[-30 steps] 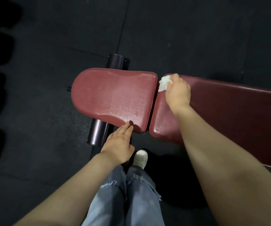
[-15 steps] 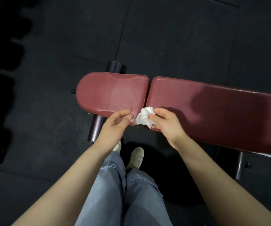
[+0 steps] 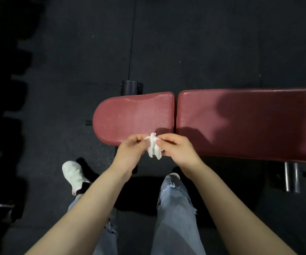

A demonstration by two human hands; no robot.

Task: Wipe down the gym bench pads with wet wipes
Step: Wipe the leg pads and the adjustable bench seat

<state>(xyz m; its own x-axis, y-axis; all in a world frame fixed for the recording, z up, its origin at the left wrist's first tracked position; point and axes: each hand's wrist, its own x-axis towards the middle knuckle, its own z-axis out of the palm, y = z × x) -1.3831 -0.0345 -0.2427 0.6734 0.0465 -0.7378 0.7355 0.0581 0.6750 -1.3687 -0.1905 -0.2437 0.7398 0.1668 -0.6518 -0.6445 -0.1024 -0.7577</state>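
Holding the wet wipe (image 3: 153, 149) between both hands, the person stands at the near edge of the seat pad (image 3: 133, 116), which serves as the landmark for what follows. Left hand (image 3: 130, 150) pinches the wipe's left side between curled fingers and thumb; right hand (image 3: 176, 149) pinches its right side likewise. The wipe is bunched and crumpled, hanging just in front of the seat pad's near edge, close to the gap that parts it from the back pad (image 3: 249, 122) on the seat pad's right. It appears clear of the surface, not pressed to it. Judgement: the step in hand looks like refolding or opening the wipe to present a fresh face. To do it well, spread the wipe flat rather than leave it wadded, turn the used side inward, and lay a broad damp area under the palm; then wipe in overlapping strokes, taking in the rounded edges and the seam beside the gap. A faint sheen on the seat pad suggests moisture, though this cannot be confirmed. Containers: no wipe packet, bin or other container is visible, so contents cannot be reported. Dark floor (image 3: 185, 43) lies beyond the seat pad; a white shoe (image 3: 73, 173) stands left of it.
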